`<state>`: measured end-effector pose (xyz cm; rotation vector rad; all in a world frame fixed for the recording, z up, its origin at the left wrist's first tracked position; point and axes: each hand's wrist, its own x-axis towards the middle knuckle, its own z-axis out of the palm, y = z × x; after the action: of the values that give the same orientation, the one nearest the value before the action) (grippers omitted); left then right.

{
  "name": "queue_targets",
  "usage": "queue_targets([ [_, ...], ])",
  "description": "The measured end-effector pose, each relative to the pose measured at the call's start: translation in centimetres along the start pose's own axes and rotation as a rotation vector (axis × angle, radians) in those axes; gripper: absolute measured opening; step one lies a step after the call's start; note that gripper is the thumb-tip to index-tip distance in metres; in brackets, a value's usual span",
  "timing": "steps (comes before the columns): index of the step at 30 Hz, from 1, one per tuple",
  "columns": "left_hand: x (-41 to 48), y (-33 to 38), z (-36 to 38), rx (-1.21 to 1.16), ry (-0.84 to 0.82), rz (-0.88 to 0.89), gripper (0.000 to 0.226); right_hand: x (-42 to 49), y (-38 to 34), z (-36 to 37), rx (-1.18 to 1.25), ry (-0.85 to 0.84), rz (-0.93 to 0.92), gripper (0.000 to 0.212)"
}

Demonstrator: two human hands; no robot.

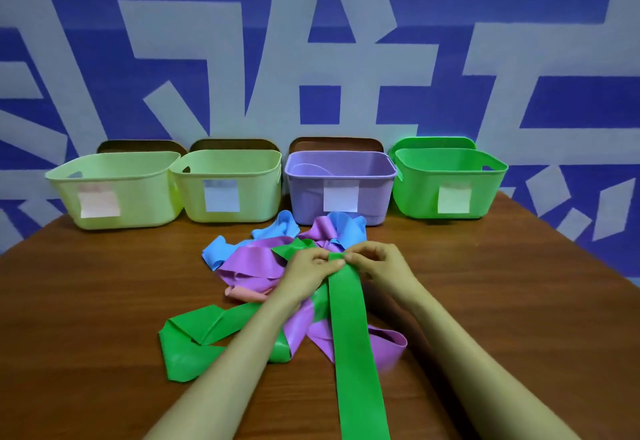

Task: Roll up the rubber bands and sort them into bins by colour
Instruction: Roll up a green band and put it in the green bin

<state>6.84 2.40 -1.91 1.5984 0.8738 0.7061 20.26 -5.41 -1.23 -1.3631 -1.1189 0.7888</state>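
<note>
A long flat green band (353,342) runs from the bottom edge up the table's middle. My left hand (311,266) and my right hand (377,261) pinch its far end from either side, fingertips close together. Under and around it lies a loose heap: another green band (194,339), purple bands (252,263), blue bands (277,228) and a pink band (242,294). Along the back stand two pale yellow-green bins (114,169) (228,162), a purple bin (341,165) and a green bin (450,162), each with a paper label.
The brown wooden table (104,301) ends on the right in a slanting edge. Behind the bins rises a blue wall with large pale shapes. Brown lids and a green lid lean behind the bins.
</note>
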Motion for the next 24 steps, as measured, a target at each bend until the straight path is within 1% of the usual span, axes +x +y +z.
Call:
queue_targets([
  [3,0.1,-0.4,0.1,-0.020,0.018,0.001,0.018,0.9,1.9,-0.5,-0.057,0.020,-0.006,0.004],
  [6,0.3,-0.7,0.3,-0.122,-0.005,-0.035,0.022,1.4,2.7,-0.9,-0.033,0.004,-0.028,0.007],
  [10,0.2,-1.0,0.2,-0.258,-0.025,-0.075,0.004,1.4,2.5,-0.5,-0.002,0.001,-0.073,0.010],
  [13,0.1,-1.0,-0.1,-0.351,-0.038,-0.126,0.006,1.2,2.4,-0.4,0.002,-0.019,-0.089,0.019],
  [16,0.0,-0.9,-0.2,-0.361,-0.056,-0.127,0.010,1.1,2.3,-0.2,-0.033,0.013,-0.133,0.024],
  [19,-0.1,-0.8,0.1,-0.365,-0.018,-0.101,0.017,0.9,2.2,-0.2,-0.066,0.036,-0.174,0.028],
  [22,-0.3,-0.7,0.4,-0.375,0.017,-0.066,0.015,0.8,2.4,-0.3,-0.078,0.035,-0.181,0.031],
  [24,-0.4,-0.7,0.6,-0.343,0.052,-0.026,0.012,0.7,2.5,-0.4,-0.057,0.016,-0.155,0.029],
])
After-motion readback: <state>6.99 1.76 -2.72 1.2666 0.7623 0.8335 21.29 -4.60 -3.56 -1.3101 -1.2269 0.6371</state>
